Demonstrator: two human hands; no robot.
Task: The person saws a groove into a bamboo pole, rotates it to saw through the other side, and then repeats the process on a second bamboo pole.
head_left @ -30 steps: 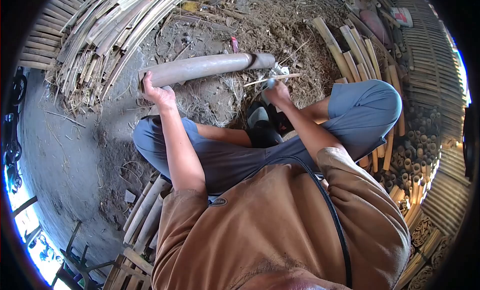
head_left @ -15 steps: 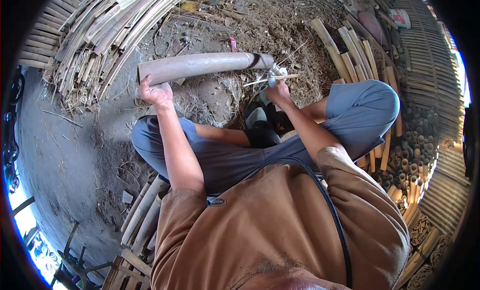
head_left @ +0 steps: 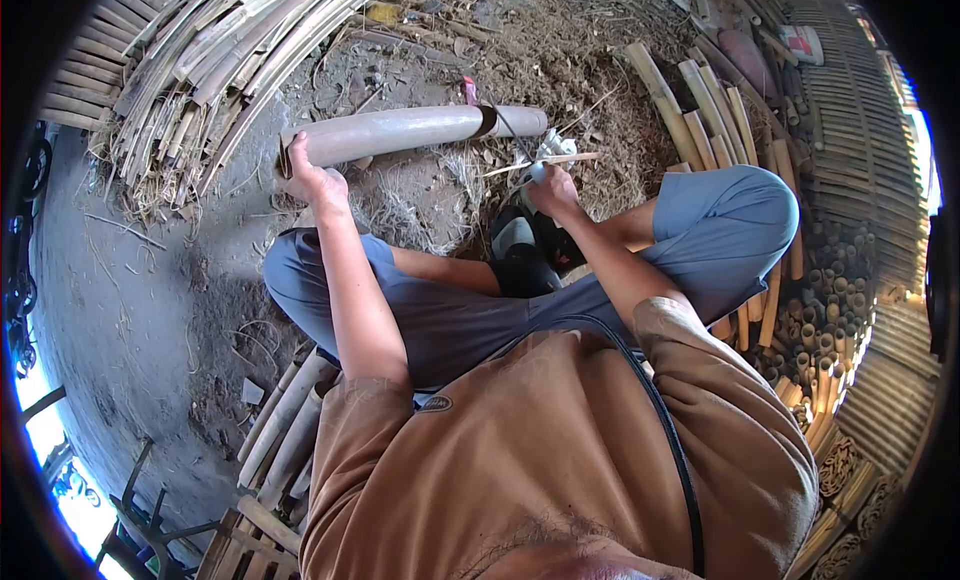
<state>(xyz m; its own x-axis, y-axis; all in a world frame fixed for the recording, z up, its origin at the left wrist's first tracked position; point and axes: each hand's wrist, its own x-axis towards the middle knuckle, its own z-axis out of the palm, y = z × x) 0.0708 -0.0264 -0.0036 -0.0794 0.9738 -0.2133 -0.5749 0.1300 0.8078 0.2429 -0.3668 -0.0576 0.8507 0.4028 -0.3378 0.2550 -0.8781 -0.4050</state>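
A thick, pale bamboo pole (head_left: 400, 134) lies crosswise in front of my crossed legs. My left hand (head_left: 318, 187) grips its open left end, with the thumb up on the rim. Near its right end, my right hand (head_left: 553, 194) is closed round the light-blue handle of a knife (head_left: 537, 170). From there a thin dark blade slants up to the pole, where a dark curved gap crosses the surface. Behind the right hand a thin bamboo strip (head_left: 575, 157) lies beside a crumpled white scrap (head_left: 560, 143).
Split bamboo slats (head_left: 215, 60) are piled at the upper left. Cut bamboo lengths (head_left: 700, 105) lie at the upper right, and many short tubes (head_left: 830, 290) stack at the right. Shavings (head_left: 580, 70) cover the ground. More poles (head_left: 285, 420) lie by my left side.
The dark gap and the blade have shifted left along the pole. My right hand has moved slightly left and down, and my left thumb has come up onto the pole's end.
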